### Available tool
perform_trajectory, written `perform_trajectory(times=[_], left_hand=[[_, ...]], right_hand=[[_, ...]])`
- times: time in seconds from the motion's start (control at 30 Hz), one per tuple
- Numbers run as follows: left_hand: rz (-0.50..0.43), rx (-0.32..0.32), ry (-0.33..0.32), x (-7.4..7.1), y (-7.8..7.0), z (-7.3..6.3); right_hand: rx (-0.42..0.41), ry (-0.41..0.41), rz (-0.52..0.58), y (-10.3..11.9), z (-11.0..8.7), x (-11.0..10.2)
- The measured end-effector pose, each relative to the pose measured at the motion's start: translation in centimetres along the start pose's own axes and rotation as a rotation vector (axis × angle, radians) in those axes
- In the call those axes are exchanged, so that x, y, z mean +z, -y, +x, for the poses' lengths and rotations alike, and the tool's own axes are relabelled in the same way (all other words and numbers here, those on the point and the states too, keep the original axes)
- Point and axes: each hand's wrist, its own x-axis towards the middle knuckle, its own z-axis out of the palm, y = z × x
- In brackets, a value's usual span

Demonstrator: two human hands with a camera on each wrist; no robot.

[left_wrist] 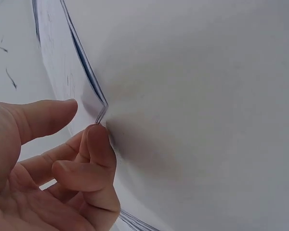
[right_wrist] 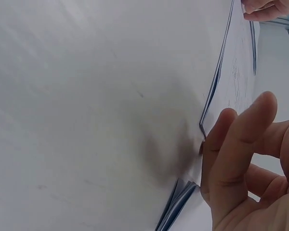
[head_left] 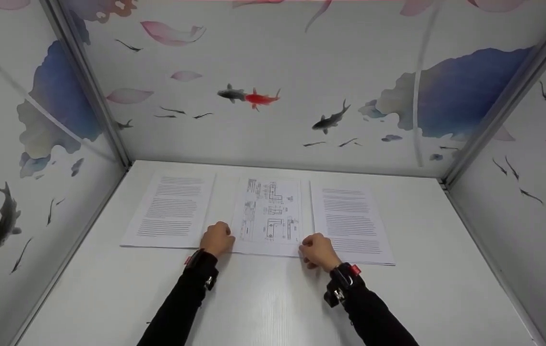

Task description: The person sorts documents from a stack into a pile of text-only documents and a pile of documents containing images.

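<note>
A paper stack (head_left: 271, 214) with a technical drawing on top lies between two stacks of printed text. At its near left corner is my left hand (head_left: 217, 239); the left wrist view shows bent fingertips (left_wrist: 98, 139) against that corner, with the thumb lifted off to one side. My right hand (head_left: 320, 252) is at the near right corner. In the right wrist view its bent fingers (right_wrist: 226, 154) are right beside the stack's corner, with a gap between the thumb and the other fingers.
The left text stack (head_left: 172, 209) and the right text stack (head_left: 352, 218) lie on the white table (head_left: 263, 298). Behind stands a wall (head_left: 273, 129) printed with fish and petals, and similar panels close both sides.
</note>
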Motion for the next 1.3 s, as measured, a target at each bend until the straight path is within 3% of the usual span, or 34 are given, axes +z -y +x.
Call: perform_trajectory(times=[0.13,0.33,0.53,0.63,0.73,0.93,1.1,1.3], left_hand=[[-0.045,-0.047,-0.033,-0.6,1.0,0.2],[-0.049,-0.077,-0.171,-1.8,2.6,0.6],[0.081,-0.050,-0.263,-2.9,4.8,0.7],[0.133,-0.071,-0.246,-3.3,5.7,0.7],[0.140,-0.107,-0.188,-3.7,6.2,0.7],[0.150,-0.145,-0.093,-4.4,6.2,0.7],[0.175,-0.130,-0.075,-4.3,6.2,0.9],[0.201,-0.106,-0.101,-4.0,6.0,1.1]], right_hand=[[-0.012,-0.006,0.016,-0.1,0.1,0.0],[-0.024,-0.020,0.025,-0.1,0.2,0.0],[-0.064,0.001,0.030,0.2,0.0,0.3],[-0.088,0.024,0.025,0.5,-0.2,0.5],[-0.113,0.059,0.018,1.0,-0.5,0.7],[-0.139,0.113,0.014,1.6,-0.6,1.2],[-0.152,0.145,0.018,1.6,-0.8,1.3],[-0.153,0.158,0.024,1.5,-0.9,1.3]])
